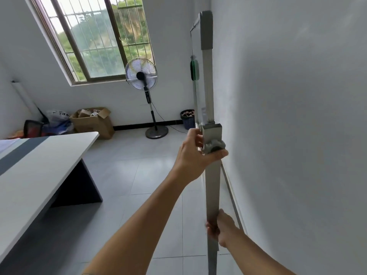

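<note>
Head view, from left to right: a tabletop (39,165) lies well to the left of both hands, and a cardboard box (93,124), a floor fan (141,76) and a dark bin (187,120) stand far beyond them.

The left grip (195,153) is curled round the clamp block (212,132) of a tall metal stand. Its fingers are wrapped behind the block and its thumb is pressed just under the round knob (214,146). Above this grip rises the thinner upper bar (207,86). Below it the wider lower bar (212,187) runs down to the right grip (222,229), whose fingers are closed round that bar. Just to the right of both grips is the wall (297,116), and a thin rod (231,187) slants down between the wall and the lower bar.

The main risk, as I judge it, is the knob. If it is slackened while the upper bar carries weight, that bar could drop into the lower one and nip the left fingers at the top edge of the clamp block. Only one low hand steadies the stand, so it could also lean away from the wall and tip toward the open floor on the left. The right grip sits on smooth metal, where a sudden drop could make it slip. The stand's top could also scrape the paint if it twists.
</note>
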A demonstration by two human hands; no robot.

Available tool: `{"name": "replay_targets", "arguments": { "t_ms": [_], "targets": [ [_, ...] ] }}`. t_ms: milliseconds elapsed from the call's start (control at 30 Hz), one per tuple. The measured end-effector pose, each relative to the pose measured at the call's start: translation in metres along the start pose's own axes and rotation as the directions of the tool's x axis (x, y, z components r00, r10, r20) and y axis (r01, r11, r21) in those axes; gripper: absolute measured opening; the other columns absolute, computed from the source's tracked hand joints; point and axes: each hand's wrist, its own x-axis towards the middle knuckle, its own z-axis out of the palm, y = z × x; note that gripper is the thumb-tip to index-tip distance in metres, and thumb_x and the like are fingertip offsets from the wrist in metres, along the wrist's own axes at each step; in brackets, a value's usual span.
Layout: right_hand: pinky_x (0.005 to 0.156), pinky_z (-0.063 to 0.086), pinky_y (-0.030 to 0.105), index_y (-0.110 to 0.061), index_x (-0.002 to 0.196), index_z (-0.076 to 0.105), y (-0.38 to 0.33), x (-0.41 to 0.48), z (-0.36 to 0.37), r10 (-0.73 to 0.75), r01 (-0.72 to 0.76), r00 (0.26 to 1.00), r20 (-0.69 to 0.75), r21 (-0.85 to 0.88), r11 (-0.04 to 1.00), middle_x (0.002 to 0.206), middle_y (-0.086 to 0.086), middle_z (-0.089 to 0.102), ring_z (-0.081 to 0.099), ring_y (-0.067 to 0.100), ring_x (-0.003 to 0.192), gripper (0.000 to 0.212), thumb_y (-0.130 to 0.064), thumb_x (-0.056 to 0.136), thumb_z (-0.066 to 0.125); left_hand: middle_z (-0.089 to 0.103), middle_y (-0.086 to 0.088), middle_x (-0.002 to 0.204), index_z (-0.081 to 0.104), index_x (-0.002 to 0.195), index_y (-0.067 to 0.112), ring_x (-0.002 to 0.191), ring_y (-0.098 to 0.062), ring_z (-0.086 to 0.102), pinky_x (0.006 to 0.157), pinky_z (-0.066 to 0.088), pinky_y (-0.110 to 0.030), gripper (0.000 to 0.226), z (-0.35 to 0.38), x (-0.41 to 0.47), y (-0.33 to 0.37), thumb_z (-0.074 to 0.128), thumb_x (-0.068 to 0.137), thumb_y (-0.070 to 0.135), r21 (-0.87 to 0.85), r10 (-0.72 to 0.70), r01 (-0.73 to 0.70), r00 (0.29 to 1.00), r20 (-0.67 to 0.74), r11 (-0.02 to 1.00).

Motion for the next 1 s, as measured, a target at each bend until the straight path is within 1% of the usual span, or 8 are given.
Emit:
{"name": "replay_targets", "arguments": {
  "t_ms": [67, 133, 200, 300, 433, 600, 867, 1000],
  "targets": [
    [0.058, 0.057, 0.032, -0.001, 0.108, 0.063, -0.020, 0.022, 0.003, -0.272, 0.219, 0.960, -0.065, -0.430, 0.876, 0.083, 0.013, 0.070, 0.064, 0.023, 0.061, 0.035, -0.029, 0.099, 0.043, 0.065, 0.008, 0.097, 0.052, 0.108, 0.026, 0.090, -0.010, 0.063, 0.084, 0.058, -0.042, 0.060, 0.000, 0.040, -0.008, 0.088, 0.061, 0.034, 0.006, -0.013, 0.013, 1.000, -0.010, 1.000],
    [0.072, 0.056, 0.030, -0.015, 0.119, 0.057, -0.052, 0.030, 0.011, -0.583, 0.440, 0.805, 0.109, -0.770, 0.463, 0.102, 0.000, 0.070, 0.069, 0.020, 0.082, 0.032, -0.035, 0.094, 0.050, 0.064, 0.007, 0.096, 0.052, 0.104, 0.028, 0.090, -0.013, 0.064, 0.083, 0.059, -0.042, 0.057, 0.000, 0.079, -0.018, 0.088, 0.061, 0.030, 0.006, -0.030, 0.030, 0.999, -0.013, 1.000],
    [0.070, 0.053, 0.023, -0.025, 0.114, 0.054, -0.094, 0.023, 0.030, -0.684, 0.532, 0.666, 0.296, -0.832, 0.157, 0.101, -0.008, 0.068, 0.068, 0.015, 0.083, 0.040, -0.052, 0.084, 0.059, 0.065, 0.002, 0.097, 0.052, 0.100, 0.029, 0.093, -0.019, 0.066, 0.083, 0.059, -0.043, 0.055, 0.002, 0.113, -0.028, 0.089, 0.060, 0.031, 0.008, -0.038, 0.038, 0.999, -0.014, 0.999],
    [0.063, 0.046, 0.022, -0.021, 0.098, 0.053, -0.158, 0.027, 0.061, -0.711, 0.420, 0.616, 0.339, -0.905, -0.068, 0.089, -0.008, 0.066, 0.065, 0.014, 0.073, 0.057, -0.074, 0.077, 0.050, 0.066, 0.000, 0.099, 0.051, 0.097, 0.032, 0.094, -0.019, 0.066, 0.082, 0.059, -0.041, 0.055, 0.007, 0.158, -0.044, 0.090, 0.059, 0.030, 0.009, -0.027, 0.027, 0.999, -0.039, 1.000],
    [0.061, 0.047, 0.022, -0.018, 0.110, 0.049, -0.210, 0.063, 0.090, -0.740, 0.369, 0.585, 0.331, -0.922, -0.120, 0.095, -0.006, 0.070, 0.071, 0.018, 0.081, 0.061, -0.071, 0.080, 0.049, 0.067, 0.001, 0.100, 0.052, 0.098, 0.032, 0.092, -0.015, 0.065, 0.081, 0.059, -0.041, 0.060, 0.011, 0.218, -0.066, 0.089, 0.052, 0.042, 0.009, -0.018, 0.019, 0.999, -0.051, 1.000],
    [0.045, 0.023, 0.015, -0.019, 0.112, 0.047, -0.265, 0.104, 0.117, -0.758, 0.339, 0.565, 0.327, -0.929, -0.148, 0.091, -0.007, 0.069, 0.059, 0.018, 0.066, 0.056, -0.067, 0.083, 0.048, 0.066, -0.001, 0.102, 0.051, 0.103, 0.027, 0.092, -0.017, 0.064, 0.080, 0.059, -0.042, 0.070, 0.016, 0.294, -0.091, 0.088, 0.048, 0.050, 0.016, -0.031, 0.031, 0.999, -0.018, 0.999],
    [0.050, 0.039, 0.024, -0.019, 0.109, 0.046, -0.340, 0.166, 0.151, -0.757, 0.321, 0.590, 0.281, -0.942, -0.100, 0.074, -0.009, 0.058, 0.058, 0.018, 0.061, 0.057, -0.068, 0.079, 0.050, 0.063, 0.003, 0.097, 0.050, 0.104, 0.021, 0.079, -0.009, 0.059, 0.067, 0.049, -0.022, 0.064, 0.022, 0.387, -0.105, 0.090, 0.057, 0.039, 0.010, -0.058, 0.058, 0.998, 0.006, 0.998],
    [0.057, 0.043, 0.029, -0.018, 0.105, 0.046, -0.366, 0.187, 0.159, -0.755, 0.306, 0.600, 0.264, -0.948, -0.088, 0.071, -0.008, 0.058, 0.059, 0.021, 0.063, 0.056, -0.067, 0.078, 0.049, 0.061, 0.005, 0.095, 0.050, 0.102, 0.021, 0.080, -0.010, 0.059, 0.073, 0.053, -0.028, 0.063, 0.027, 0.418, -0.113, 0.089, 0.057, 0.039, 0.003, -0.054, 0.054, 0.999, -0.008, 0.999]
  ]
}}
